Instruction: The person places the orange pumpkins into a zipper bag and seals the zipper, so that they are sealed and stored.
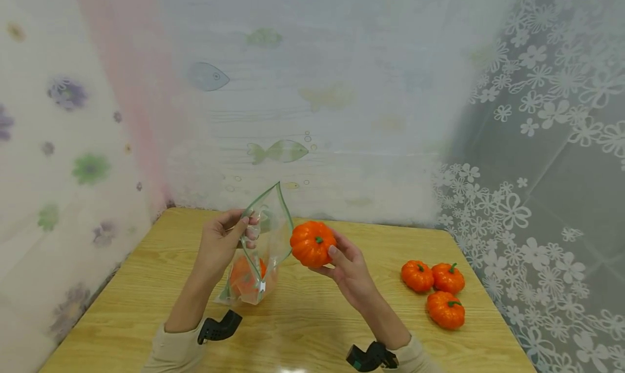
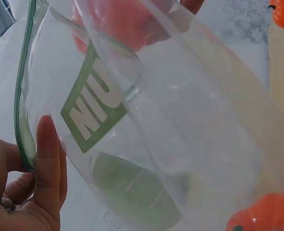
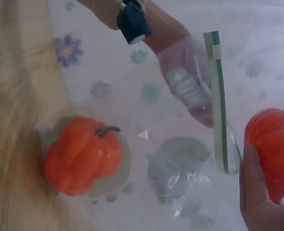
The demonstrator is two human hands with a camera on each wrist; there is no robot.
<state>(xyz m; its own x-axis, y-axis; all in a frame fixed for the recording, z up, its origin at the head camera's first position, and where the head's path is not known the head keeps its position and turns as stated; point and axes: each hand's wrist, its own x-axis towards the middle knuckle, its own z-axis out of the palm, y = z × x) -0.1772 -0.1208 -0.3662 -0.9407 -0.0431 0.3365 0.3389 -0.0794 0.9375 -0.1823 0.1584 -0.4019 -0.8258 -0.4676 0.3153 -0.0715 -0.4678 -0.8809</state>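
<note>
Plastic, clear, green along the zip: one slider bag [image 1: 275,237], mouth spread, a white slider tab [image 1: 262,287] at its near corner. We list its holder as the left hand [image 1: 221,243], thumb and fingers clamped on the rim, which, we judge, keeps the opening wide. Inside, low down: one orange pumpkin [image 1: 241,274], its weight likely steadying the bag's bottom against the wood-grain table [image 1: 317,321]. Item in the right hand [image 1: 349,267]: a second glossy pumpkin [image 1: 310,244], green-stemmed, gripped from its right side, thumb on the near face, fingers behind; we take this side hold to leave the left flank free, facing the bag's mouth. It is just beside the rim; whether the two touch, we cannot tell. Further stock, at the table's right: left pumpkin [image 1: 417,276], rear pumpkin [image 1: 448,278], front pumpkin [image 1: 446,310], clustered close, probably to lie within the right hand's reach yet clear of the bag. On the film, one green label [image 2: 96,98]: we read the letters NIU.
</note>
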